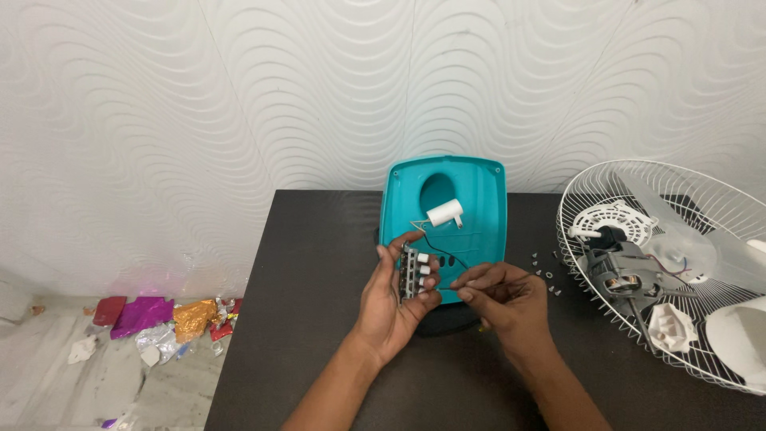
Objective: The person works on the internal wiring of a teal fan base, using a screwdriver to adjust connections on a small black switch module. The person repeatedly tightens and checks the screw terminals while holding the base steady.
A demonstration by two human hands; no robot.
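Note:
My left hand (391,299) grips a grey push-button switch block (413,273) with white keys, held upright over the dark table. My right hand (503,299) pinches a thin dark wire (452,266) that runs from the switch block. Just behind both hands stands a teal plastic fan-base cover (479,199), tilted up, with an oval hole and a white cylindrical capacitor (444,214) lying on it. Thin wires lead from the capacitor down toward the switch block.
A white wire fan guard (718,207) with the motor (618,271) and translucent blade lies at the right. Several small screws (546,275) are scattered between it and the cover. Crumpled shiny wrappers (163,315) litter the floor at left. A wavy white wall stands behind the black table (319,263).

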